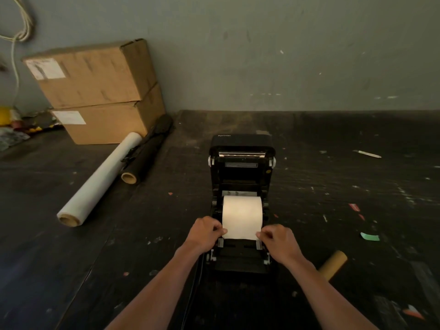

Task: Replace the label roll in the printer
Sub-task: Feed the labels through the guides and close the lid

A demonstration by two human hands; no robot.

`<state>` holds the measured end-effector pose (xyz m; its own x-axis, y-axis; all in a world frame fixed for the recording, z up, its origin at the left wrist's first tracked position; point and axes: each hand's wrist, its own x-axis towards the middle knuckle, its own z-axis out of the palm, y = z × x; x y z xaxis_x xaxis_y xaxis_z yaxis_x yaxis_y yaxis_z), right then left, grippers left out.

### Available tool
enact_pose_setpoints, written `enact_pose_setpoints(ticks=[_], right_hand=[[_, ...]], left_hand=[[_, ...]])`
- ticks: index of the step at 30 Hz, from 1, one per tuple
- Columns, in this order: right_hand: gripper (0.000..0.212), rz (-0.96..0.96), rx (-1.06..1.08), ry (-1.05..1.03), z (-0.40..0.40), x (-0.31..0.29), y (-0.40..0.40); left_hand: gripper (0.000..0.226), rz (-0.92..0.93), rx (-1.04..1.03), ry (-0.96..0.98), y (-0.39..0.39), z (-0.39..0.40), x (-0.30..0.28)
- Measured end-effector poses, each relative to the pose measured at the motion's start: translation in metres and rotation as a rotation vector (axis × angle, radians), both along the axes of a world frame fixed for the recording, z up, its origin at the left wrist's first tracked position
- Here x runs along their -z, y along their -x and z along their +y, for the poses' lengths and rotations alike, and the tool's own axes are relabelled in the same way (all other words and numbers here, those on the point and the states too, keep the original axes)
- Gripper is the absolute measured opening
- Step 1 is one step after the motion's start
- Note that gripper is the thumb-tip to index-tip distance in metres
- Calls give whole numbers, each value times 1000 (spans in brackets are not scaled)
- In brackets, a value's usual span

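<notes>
- black Xprinter label printer (241, 167) is sitting w/ its lid flipped wide open, near the middle of the dark scuffed desk (333, 186)
- white label roll (242, 211) is lying inside the printer's open bay, its loose end coming fwd toward the front edge
- left hand (204, 232) is pinching the left corner of that loose paper end, fingers curled tight around it
- right hand (277, 239) is doing the same on the right corner, thumb + fingers closed on the paper
- both forearms are reaching in from the bottom, one either side of the printer
- bare brown cardboard tube (333, 264) is lying on the desk just right of the right forearm, partly hidden behind it
- long roll of clear stretch film (100, 179) and a black roll on a cardboard core (145, 156) are lying side by side on the left, well apart from the printer
- two stacked brown cardboard boxes (95, 91) are sitting back left against the grey wall
</notes>
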<state>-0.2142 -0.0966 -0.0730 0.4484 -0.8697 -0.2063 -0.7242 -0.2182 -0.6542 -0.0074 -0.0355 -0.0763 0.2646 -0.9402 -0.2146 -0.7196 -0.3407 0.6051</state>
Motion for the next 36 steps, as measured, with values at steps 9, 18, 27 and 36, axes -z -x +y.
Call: enact_pose_setpoints(ticks=[9,18,27,36], right_hand=[[15,30,-10,-12,-6,2,-1],[18,2,-33,63,-4,8,0],[15,69,-92,-5,-10,5,-2],[21,100,-119,-77,-16,-1,-2]], left_hand=[[26,-108,75,9,-1,0,-3],[24,-107,99,32,-8,-4,0],[21,-62,130,9,-14,0,-1],[36,62,170,-142,-14,1,-5]])
